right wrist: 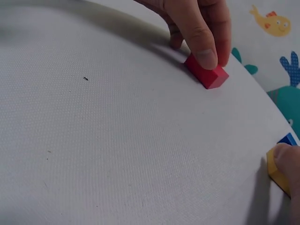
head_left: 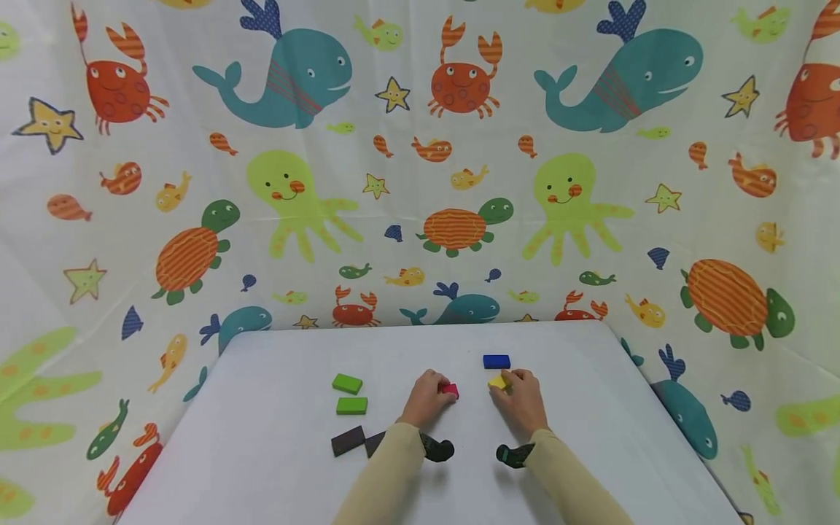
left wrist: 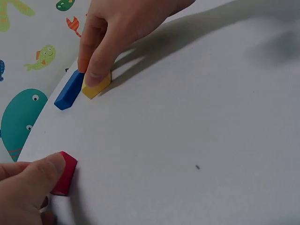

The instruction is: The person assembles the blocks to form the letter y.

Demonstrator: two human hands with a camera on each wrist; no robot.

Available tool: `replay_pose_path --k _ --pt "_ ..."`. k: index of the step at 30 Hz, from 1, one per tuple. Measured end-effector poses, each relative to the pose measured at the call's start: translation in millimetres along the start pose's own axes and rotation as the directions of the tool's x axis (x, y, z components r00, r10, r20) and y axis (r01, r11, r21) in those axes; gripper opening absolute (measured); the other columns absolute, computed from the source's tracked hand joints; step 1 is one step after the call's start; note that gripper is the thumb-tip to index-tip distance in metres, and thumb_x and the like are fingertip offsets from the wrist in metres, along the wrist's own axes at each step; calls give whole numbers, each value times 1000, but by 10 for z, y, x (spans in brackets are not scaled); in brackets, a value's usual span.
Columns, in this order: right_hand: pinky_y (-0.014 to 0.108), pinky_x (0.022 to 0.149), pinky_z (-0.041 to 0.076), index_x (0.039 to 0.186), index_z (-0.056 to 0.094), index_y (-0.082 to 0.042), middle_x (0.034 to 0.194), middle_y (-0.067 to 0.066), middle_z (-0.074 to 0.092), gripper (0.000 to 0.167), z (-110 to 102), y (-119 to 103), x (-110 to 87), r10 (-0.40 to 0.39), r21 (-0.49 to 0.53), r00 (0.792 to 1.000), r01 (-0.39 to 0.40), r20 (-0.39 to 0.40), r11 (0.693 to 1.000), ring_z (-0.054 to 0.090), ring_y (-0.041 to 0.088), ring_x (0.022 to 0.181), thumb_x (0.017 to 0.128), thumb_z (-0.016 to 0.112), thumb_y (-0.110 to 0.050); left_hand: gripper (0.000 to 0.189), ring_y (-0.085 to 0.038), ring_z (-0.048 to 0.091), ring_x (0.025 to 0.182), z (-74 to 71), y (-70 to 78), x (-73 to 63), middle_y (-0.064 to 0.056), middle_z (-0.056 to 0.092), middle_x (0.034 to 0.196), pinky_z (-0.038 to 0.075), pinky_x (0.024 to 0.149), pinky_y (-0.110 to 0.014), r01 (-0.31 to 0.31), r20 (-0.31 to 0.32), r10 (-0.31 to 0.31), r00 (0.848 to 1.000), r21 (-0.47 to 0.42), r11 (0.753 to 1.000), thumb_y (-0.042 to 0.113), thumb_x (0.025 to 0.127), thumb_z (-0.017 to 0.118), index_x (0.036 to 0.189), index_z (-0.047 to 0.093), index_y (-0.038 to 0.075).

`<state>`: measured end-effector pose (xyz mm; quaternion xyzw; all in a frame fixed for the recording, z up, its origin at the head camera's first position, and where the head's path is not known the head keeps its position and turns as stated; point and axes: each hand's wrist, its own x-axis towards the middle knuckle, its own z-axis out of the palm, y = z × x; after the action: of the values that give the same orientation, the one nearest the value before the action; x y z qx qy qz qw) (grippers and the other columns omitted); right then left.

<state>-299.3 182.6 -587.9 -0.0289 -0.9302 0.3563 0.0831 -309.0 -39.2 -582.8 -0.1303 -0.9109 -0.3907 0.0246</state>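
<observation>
My left hand pinches a red block on the white table, thumb on its near side. To the right, a yellow block is held between the thumb and fingers of my right hand. Just behind the yellow block lies a blue block. In the left wrist view the blue block sits close beside the yellow block. The right wrist view shows the thumb lying along the red block, whose far end is bare; the fingers partly hide it.
Left of my hands lie two green blocks, one angled and one straight. Nearer are two dark blocks, one in full view, the other partly covered by my left sleeve. A sea-animal curtain hangs behind the table.
</observation>
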Motion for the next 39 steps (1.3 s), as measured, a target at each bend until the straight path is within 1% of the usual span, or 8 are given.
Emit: replay_pose_path --k 4,8,11,18,25,29,34,39 --pt "52 100 42 131 61 -1 127 21 52 52 0 14 -24 10 -6 1000 -10 -5 1000 47 36 118 88 74 -28 25 -17 53 89 117 -4 -21 -3 57 94 50 81 -32 -21 -82 23 996 24 1000 18 84 78 103 70 2" --pt "52 99 42 129 63 -1 125 20 54 51 -5 28 -21 -12 -24 1000 12 -21 1000 48 36 117 88 74 -28 16 -17 53 89 152 17 -48 -3 59 94 49 80 -31 -120 -157 143 977 143 982 14 83 78 94 72 4" --pt "52 98 43 127 64 -1 124 20 54 49 -17 29 -15 -27 -30 999 26 -31 999 49 36 115 87 75 -28 11 -17 53 88 116 66 -56 -2 60 93 48 79 -30 -165 -152 197 969 201 966 13 84 77 90 73 5" --pt "52 99 42 129 63 -2 125 20 53 51 -32 1 -7 -26 -14 999 26 -35 1000 48 36 116 87 74 -29 11 -20 53 92 25 184 -41 -4 59 98 47 83 -33 -138 -32 142 989 119 983 10 86 75 94 76 2" --pt "52 98 43 126 64 -1 126 20 53 51 -26 -27 11 -41 -44 997 38 -67 998 49 36 117 87 75 -31 11 -16 55 88 93 186 13 -1 60 94 50 82 -31 -110 -41 112 993 67 992 9 85 77 94 76 3" --pt "53 99 42 126 65 -1 128 20 52 49 -7 -23 0 -30 -34 998 28 -54 999 47 37 119 87 75 -30 19 -12 56 85 162 194 19 0 61 93 50 79 -27 -115 -1 115 993 16 993 11 85 77 102 75 3" --pt "52 99 43 126 65 -3 129 20 53 48 27 -2 -22 -25 -16 998 24 -58 1000 47 37 120 87 75 -28 23 -11 56 87 199 224 12 1 61 94 51 80 -26 -51 33 52 998 -32 998 13 85 77 106 74 5" --pt "51 99 43 126 65 -3 128 19 53 49 61 16 -41 -17 8 997 18 -70 1000 47 36 119 87 76 -30 24 -11 55 87 208 228 18 1 60 96 50 80 -27 -25 66 28 997 -45 999 14 86 76 108 74 5"
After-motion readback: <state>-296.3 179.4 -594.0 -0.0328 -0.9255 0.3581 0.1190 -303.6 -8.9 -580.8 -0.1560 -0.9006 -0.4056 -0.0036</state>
